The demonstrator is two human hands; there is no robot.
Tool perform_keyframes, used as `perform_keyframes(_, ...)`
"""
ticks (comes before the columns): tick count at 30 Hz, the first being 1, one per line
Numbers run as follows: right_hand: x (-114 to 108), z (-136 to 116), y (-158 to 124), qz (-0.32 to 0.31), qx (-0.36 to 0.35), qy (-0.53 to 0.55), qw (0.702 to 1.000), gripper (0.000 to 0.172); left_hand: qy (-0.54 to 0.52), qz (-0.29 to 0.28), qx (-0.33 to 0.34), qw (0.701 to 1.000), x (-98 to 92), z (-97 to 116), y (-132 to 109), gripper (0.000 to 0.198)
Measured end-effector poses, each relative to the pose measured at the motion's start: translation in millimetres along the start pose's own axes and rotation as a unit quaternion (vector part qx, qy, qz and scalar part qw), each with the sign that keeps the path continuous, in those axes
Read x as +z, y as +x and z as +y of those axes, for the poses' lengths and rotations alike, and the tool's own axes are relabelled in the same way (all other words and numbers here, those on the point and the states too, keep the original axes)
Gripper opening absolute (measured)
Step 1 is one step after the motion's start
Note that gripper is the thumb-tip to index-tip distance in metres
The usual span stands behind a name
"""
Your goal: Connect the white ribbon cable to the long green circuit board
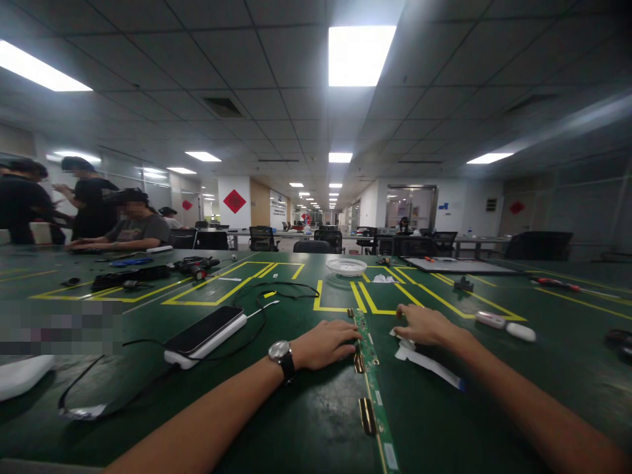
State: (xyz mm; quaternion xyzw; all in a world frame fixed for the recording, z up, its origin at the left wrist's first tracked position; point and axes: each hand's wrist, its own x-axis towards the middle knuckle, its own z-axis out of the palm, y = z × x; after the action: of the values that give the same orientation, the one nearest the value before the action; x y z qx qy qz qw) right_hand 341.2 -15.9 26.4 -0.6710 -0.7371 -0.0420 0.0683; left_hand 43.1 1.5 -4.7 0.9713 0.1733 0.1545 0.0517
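Note:
A long narrow green circuit board (378, 395) with gold-coloured tabs along its left edge lies on the green table, running away from the near edge. My left hand (328, 344), with a watch on the wrist, rests palm down with its fingertips on the board's far part, fingers apart. To the right of the board, my right hand (424, 324) is bent over a white strip (429, 365) with a blue end. Its fingertips are at the strip's far end, and what they pinch there is too small to make out.
A phone (205, 330) lies on a white power bank at left, with black cables around it. Farther back stand a white basket (346, 266) and a flat panel (459, 265). White earbud-like cases (520, 332) lie at right. People are at the far left.

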Motion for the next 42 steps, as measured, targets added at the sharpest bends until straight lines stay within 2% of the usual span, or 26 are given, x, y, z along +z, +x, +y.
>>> perform_keyframes(3, 4.9, 5.1, -1.0, -0.042, -0.032, 0.027, 0.998, 0.035, -0.011, -0.018, 0.01, 1.0, 3.4, -1.0, -0.2, 0.038)
perform_keyframes(7, 12.0, -6.9, -0.1, -0.041, -0.13, 0.082, 0.987, 0.025, -0.012, -0.023, 0.013, 1.0, 4.9, -2.3, 0.6, 0.038)
perform_keyframes(11, 12.9, -22.5, -2.6, -0.03, -0.183, 0.105, 0.977, 0.029, -0.003, -0.023, 0.012, 1.0, 4.0, -1.5, 1.2, 0.038)
perform_keyframes(21, 7.4, -39.9, -12.1, -0.019, -0.184, 0.11, 0.977, 0.028, 0.014, -0.022, 0.012, 1.0, 3.6, -1.2, 1.3, 0.038)
perform_keyframes(32, 10.7, -41.3, -10.5, -0.001, -0.192, 0.058, 0.98, 0.027, 0.005, -0.012, 0.016, 1.0, 4.5, -2.1, 0.7, 0.038)
perform_keyframes(42, 10.0, -39.7, -11.4, -0.01, -0.266, 0.143, 0.953, 0.024, -0.009, -0.017, 0.012, 1.0, 6.2, -2.0, 1.8, 0.035)
